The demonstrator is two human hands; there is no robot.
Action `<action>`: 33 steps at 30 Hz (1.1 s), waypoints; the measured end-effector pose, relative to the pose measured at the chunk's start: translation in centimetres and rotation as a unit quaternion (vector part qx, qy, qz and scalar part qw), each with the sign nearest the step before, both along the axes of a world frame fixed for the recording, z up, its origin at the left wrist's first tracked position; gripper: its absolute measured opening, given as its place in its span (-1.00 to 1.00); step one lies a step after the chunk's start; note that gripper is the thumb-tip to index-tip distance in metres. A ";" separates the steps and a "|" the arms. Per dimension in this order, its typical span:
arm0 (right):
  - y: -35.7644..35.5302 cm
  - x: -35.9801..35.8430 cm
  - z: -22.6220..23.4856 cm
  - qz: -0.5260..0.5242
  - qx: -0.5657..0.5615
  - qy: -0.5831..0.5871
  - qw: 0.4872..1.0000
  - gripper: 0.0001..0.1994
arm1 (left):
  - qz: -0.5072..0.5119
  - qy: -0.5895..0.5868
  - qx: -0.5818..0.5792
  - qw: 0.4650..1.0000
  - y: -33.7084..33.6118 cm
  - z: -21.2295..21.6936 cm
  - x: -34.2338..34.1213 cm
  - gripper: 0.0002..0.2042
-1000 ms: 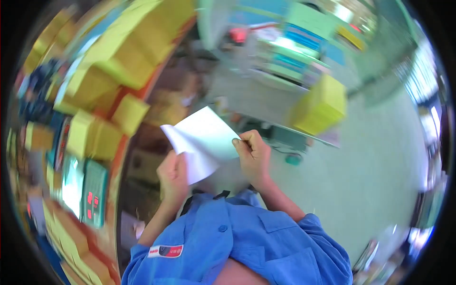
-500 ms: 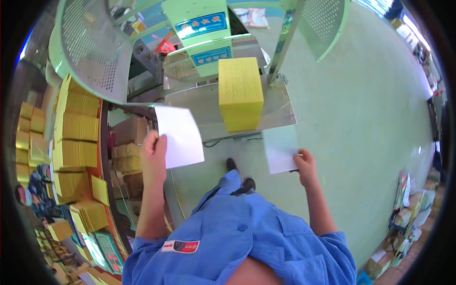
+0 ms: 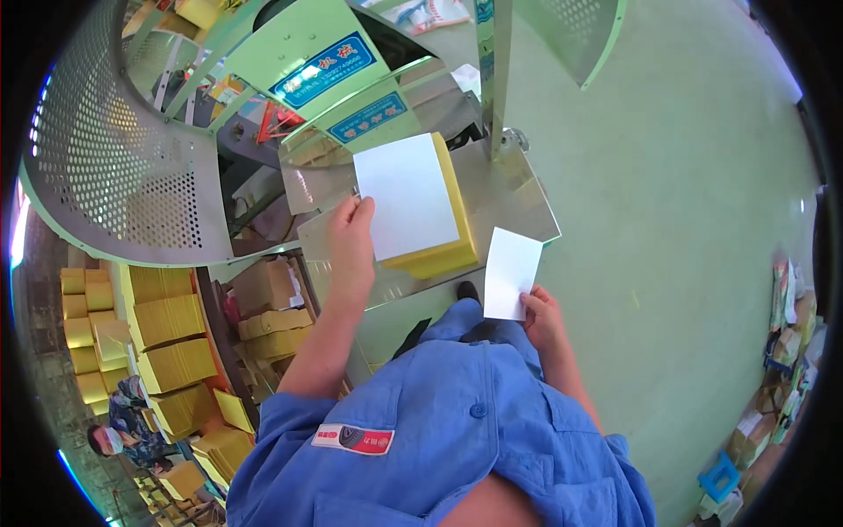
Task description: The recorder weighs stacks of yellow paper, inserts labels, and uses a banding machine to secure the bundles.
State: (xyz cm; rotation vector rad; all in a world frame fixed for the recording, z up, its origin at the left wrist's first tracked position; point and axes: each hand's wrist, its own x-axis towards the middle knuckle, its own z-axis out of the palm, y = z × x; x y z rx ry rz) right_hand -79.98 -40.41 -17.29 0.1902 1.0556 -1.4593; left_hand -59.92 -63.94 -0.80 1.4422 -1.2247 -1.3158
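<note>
My left hand grips the left edge of a white sheet that lies flat over a stack of yellow paper on the steel machine table. My right hand holds a smaller white sheet by its lower corner, just off the table's near right corner. Below both arms is my blue work shirt.
A green machine with a perforated metal guard stands behind the table. Stacks of yellow paper and cardboard boxes fill the left. Another person sits at lower left. Green floor spreads to the right, with clutter at its far edge.
My left hand has carried its white sheet right and forward onto the yellow stack. My right hand still holds the smaller sheet near the table corner. The view has tilted toward the machine.
</note>
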 end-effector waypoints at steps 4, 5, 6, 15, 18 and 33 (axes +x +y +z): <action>-1.0 -1.6 -0.6 0.037 0.011 -0.012 0.999 -0.88 | -0.015 -0.139 -0.127 0.982 -0.1 0.4 -1.1 -0.74; -1.1 -2.1 -0.7 0.042 0.012 -0.016 0.999 -0.88 | -0.011 -0.145 -0.125 0.981 -0.1 0.1 -1.0 -0.74; -1.3 -2.6 -0.8 0.053 0.014 -0.011 0.998 -0.89 | -0.008 -0.163 -0.134 0.977 -0.3 -0.2 -0.8 -0.74; -1.6 -6.7 -1.2 0.117 0.022 -0.020 0.993 -0.90 | 0.020 -0.297 -0.209 0.932 1.1 -0.1 -2.6 -0.72; -1.3 -7.9 -1.8 0.130 0.021 -0.026 0.991 -0.90 | 0.039 -0.327 -0.200 0.923 1.2 0.1 -2.8 -0.74; -0.2 -10.3 -2.4 0.127 0.009 -0.053 0.990 -0.86 | 0.049 -0.425 -0.192 0.883 0.8 0.9 -2.4 -0.80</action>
